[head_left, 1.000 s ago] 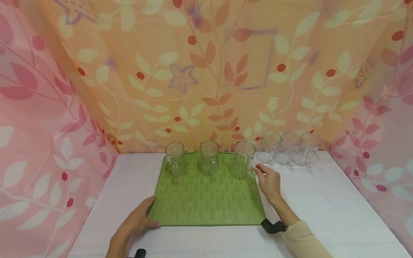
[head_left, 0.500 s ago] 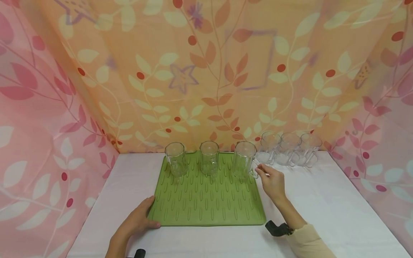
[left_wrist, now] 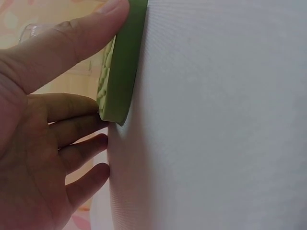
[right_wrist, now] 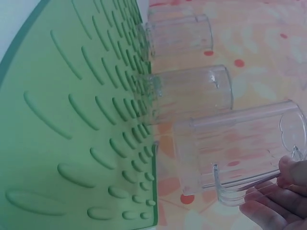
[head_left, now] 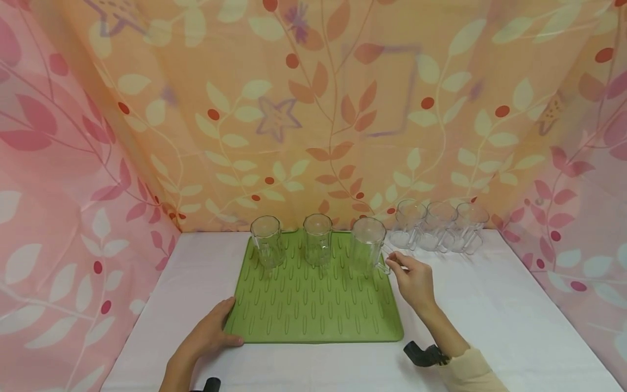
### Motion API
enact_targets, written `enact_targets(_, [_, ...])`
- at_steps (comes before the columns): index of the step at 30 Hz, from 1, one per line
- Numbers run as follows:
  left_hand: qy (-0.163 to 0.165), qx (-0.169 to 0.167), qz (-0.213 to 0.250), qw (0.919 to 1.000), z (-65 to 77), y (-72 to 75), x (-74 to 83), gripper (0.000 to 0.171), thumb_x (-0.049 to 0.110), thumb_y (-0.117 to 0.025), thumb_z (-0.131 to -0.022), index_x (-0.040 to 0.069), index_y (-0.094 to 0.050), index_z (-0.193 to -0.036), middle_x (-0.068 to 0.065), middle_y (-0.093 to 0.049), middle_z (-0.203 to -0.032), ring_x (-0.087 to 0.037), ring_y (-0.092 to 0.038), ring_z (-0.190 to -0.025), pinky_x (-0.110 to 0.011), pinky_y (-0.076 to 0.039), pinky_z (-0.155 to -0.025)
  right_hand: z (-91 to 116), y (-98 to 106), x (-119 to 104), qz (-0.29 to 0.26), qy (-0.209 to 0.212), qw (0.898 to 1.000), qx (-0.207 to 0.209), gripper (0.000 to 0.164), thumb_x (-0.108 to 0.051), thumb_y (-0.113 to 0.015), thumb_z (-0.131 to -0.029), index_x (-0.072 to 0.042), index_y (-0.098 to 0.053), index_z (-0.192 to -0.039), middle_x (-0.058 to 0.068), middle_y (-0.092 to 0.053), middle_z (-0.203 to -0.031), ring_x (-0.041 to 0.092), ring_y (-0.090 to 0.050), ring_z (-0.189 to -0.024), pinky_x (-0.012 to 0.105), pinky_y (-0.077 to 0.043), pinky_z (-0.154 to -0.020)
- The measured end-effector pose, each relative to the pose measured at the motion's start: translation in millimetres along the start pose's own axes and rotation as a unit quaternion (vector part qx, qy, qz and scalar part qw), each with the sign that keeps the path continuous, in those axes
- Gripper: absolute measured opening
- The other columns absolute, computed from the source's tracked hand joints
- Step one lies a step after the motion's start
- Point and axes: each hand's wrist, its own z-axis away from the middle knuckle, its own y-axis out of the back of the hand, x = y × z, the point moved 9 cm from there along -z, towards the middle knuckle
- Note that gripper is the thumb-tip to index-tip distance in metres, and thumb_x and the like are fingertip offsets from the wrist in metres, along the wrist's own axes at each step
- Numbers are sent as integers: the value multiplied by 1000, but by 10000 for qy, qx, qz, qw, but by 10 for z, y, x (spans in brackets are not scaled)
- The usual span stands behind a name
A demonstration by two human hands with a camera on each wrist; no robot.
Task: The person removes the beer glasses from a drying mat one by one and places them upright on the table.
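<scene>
My right hand (head_left: 415, 280) pinches the handle of a clear glass mug (head_left: 367, 250) above the right back part of a green ridged mat (head_left: 315, 310). In the right wrist view this mug (right_wrist: 240, 143) is upright, with a small gap between its base and the mat; thumb and fingers (right_wrist: 268, 209) close on its handle. Two more clear mugs stand on the mat, a middle mug (head_left: 318, 239) and a left mug (head_left: 267, 242). At the mat's near left corner rests my left hand (head_left: 208, 332), thumb along the front edge, fairly straight fingers (left_wrist: 81, 153) at the left side.
Three clear mugs (head_left: 441, 226) stand close together on the white tabletop (head_left: 495, 310) behind and right of the mat. A patterned orange cloth (head_left: 313, 163) rises at the back, with pink cloth on both sides.
The mug in my right hand first shifts slightly right, then slightly left and nearer to me. My right forearm has moved a little rightward. The left hand stays at the mat corner.
</scene>
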Motion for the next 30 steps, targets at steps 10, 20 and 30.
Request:
enact_targets(10, [75, -59, 117, 9999, 6, -4, -4, 117, 28, -92, -57, -8, -29, -148, -33, -28, -153, -52, -25, -141, -65, -25, -114, 17, 23, -116, -118, 101, 9999, -39, 9, 5, -76, -77, 4, -75, -86, 14, -74, -78, 23, -72, -70, 3, -50, -62])
enact_targets(20, [85, -17, 141, 9999, 8, -12, 9, 116, 27, -92, -57, -8, -29, -148, -32, -28, -153, -52, -26, -141, -65, -25, -114, 7, 29, -268, -257, 301, 9990, -197, 11, 9, -76, -76, 6, -73, -86, 14, -74, -79, 23, -73, -73, 4, -52, -65])
enact_targets(30, [104, -8, 92, 9999, -6, -15, -17, 116, 27, -92, -57, -8, -29, -148, -32, -28, -153, -51, -26, -141, -65, -25, -114, -18, 3, -429, -371, 680, 9964, -343, 15, 11, -77, -73, 5, -72, -86, 11, -73, -79, 24, -73, -72, 7, -54, -65])
